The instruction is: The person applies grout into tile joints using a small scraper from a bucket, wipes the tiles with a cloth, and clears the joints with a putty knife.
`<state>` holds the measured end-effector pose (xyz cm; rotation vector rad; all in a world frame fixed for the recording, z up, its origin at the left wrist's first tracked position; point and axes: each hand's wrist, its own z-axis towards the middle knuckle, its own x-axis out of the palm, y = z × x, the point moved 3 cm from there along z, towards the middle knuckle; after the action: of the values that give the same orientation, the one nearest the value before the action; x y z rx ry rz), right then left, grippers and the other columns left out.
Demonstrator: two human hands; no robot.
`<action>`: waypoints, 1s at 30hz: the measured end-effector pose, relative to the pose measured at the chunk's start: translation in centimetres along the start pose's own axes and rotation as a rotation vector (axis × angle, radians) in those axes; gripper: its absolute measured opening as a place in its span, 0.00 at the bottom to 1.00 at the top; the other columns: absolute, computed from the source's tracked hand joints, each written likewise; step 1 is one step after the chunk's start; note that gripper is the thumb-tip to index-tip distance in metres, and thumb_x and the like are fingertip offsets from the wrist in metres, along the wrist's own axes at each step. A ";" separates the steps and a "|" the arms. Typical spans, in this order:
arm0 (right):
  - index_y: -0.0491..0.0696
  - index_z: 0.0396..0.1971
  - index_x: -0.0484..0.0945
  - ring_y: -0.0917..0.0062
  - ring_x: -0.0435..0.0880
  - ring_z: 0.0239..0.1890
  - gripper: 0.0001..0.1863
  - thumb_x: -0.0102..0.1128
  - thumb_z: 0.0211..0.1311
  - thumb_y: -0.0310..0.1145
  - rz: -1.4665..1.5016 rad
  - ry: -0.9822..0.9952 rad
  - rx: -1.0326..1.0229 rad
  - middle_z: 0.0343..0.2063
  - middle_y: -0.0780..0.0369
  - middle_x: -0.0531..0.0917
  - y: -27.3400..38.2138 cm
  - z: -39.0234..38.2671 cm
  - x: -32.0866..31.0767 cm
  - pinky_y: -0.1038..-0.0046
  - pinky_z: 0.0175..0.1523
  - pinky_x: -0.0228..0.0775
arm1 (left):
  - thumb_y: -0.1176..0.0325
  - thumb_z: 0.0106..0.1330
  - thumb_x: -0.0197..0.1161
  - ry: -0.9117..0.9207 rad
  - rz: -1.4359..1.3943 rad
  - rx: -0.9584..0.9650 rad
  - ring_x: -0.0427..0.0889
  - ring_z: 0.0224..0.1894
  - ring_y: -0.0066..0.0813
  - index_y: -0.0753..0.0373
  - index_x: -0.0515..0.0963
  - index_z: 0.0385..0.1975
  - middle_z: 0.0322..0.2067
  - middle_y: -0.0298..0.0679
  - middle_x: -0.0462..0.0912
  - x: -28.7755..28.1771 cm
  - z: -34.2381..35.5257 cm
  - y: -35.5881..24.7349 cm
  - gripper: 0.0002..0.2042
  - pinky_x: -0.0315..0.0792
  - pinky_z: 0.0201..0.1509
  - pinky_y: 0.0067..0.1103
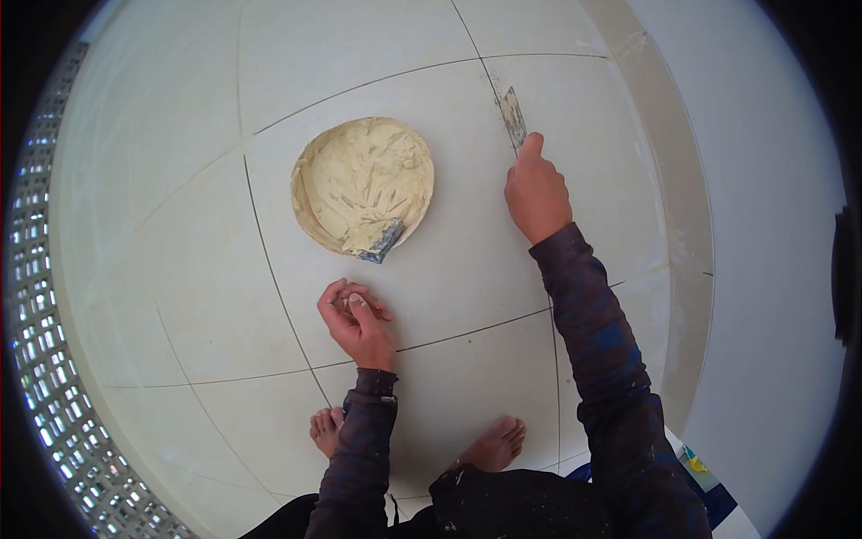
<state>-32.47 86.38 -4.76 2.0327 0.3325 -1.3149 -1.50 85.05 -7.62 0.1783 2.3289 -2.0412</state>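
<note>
Grey metal streaked with pale paste forms the one narrow scraper (513, 117) jutting forward from the right hand (539, 193), whose fingers are wrapped round its handle, thumb laid toward the blade. Past those fingertips the blade runs alongside one dark joint line (489, 79) of the floor tiles (476, 225); whether it touches them I cannot tell. Fingers of the left hand (357, 322) are loosely curled; whether they enclose anything cannot be told. Just ahead of them, and left of the right hand's fingers, sits one round bowl (303, 213) of thick cream paste (364, 171), ridged and furrowed. One blue-grey flat piece (384, 240), paste-crusted, rests across its near rim. Nearer the body than either hand's fingers are two bare feet (494, 446).
</note>
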 end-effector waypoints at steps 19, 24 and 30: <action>0.38 0.51 0.64 0.43 0.84 0.29 0.15 0.54 0.70 0.27 0.002 0.266 0.319 0.26 0.46 0.83 -9.6 -26.9 1.5 0.47 0.36 0.77 | 0.76 0.75 0.49 -0.086 0.157 -0.022 0.77 0.34 0.22 0.66 0.65 0.62 0.46 0.40 0.76 -5.2 4.0 -0.5 0.17 0.77 0.38 0.22; 0.39 0.53 0.66 0.43 0.85 0.29 0.16 0.55 0.69 0.29 0.134 -0.012 0.088 0.26 0.46 0.84 -10.7 -23.8 4.5 0.45 0.36 0.77 | 0.75 0.74 0.49 -0.110 0.236 0.097 0.76 0.33 0.22 0.67 0.65 0.61 0.49 0.39 0.76 -4.0 3.9 0.1 0.17 0.74 0.36 0.21; 0.39 0.54 0.66 0.43 0.85 0.31 0.17 0.53 0.70 0.30 0.085 0.162 0.247 0.29 0.45 0.85 -12.3 -31.1 3.8 0.44 0.37 0.76 | 0.76 0.72 0.49 -0.130 0.262 0.116 0.76 0.33 0.22 0.67 0.66 0.60 0.51 0.39 0.76 -3.8 4.4 0.2 0.17 0.72 0.36 0.20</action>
<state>-15.55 115.46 -5.17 2.3402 0.1589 -1.1911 2.07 80.47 -8.06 0.3259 1.9947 -1.9935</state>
